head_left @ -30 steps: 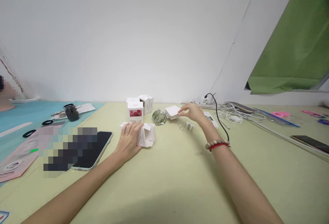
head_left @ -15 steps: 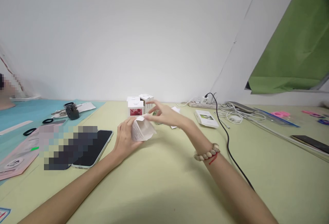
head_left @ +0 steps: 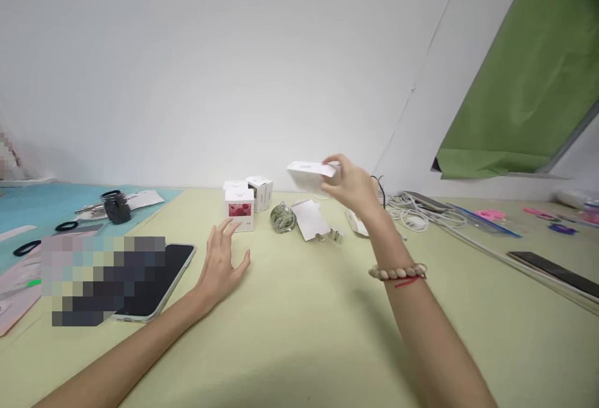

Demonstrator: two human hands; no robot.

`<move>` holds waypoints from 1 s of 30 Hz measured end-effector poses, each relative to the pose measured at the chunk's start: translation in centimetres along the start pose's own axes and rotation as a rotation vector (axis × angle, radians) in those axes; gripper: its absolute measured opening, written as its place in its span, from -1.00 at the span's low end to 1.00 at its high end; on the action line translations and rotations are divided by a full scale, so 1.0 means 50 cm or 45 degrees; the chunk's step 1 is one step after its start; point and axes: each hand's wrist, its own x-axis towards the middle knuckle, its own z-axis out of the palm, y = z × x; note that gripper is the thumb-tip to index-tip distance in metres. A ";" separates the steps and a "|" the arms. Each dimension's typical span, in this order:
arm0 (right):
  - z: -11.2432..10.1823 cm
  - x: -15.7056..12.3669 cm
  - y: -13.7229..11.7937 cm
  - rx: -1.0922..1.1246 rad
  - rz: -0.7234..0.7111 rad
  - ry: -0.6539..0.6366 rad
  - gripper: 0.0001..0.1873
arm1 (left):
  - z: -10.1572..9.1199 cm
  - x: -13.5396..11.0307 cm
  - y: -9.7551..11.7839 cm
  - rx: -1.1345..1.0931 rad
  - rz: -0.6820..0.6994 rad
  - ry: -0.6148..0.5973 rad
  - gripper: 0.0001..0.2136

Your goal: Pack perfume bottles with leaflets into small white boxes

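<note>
My right hand [head_left: 350, 188] pinches a small white carton [head_left: 306, 174] between thumb and fingers, raised above the table. The carton is blurred and seen edge-on. My left hand [head_left: 222, 262] rests on the yellow-green tabletop [head_left: 290, 308] with fingers apart and nothing in it. Just beyond its fingertips stands a white box with a red flower picture [head_left: 239, 210]; more white boxes [head_left: 261, 191] are behind it. To the right of those sit a round clear glass jar [head_left: 283, 218] with something green and a white paper piece [head_left: 310, 219].
A phone [head_left: 156, 283] lies left of my left hand. Further left are a dark open jar [head_left: 115, 207] and black rings [head_left: 66, 226]. White cables [head_left: 416, 214], another phone [head_left: 552, 267] and pink scissors [head_left: 491, 214] lie on the right. A flat white box [head_left: 357, 223] is partly behind my right arm.
The white carton has left my left hand; my right hand has lifted it up and to the right. My left hand has opened. The round glass jar now shows in full.
</note>
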 end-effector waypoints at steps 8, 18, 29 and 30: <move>0.067 -0.020 0.252 -0.351 0.318 -0.291 -0.79 | 0.012 -0.013 -0.008 -0.051 -0.028 -0.179 -0.68; 0.068 0.004 0.077 0.037 0.041 -0.635 -0.82 | 0.012 -0.008 -0.006 -0.059 -0.013 -0.207 -0.74; 0.257 -0.254 -0.249 0.211 -0.605 -0.807 -0.67 | 0.026 -0.004 -0.048 -0.132 -0.191 -0.023 -0.48; 0.265 -0.263 -0.251 0.215 -0.608 -0.799 -0.67 | 0.026 -0.002 -0.051 -0.119 -0.206 0.004 -0.51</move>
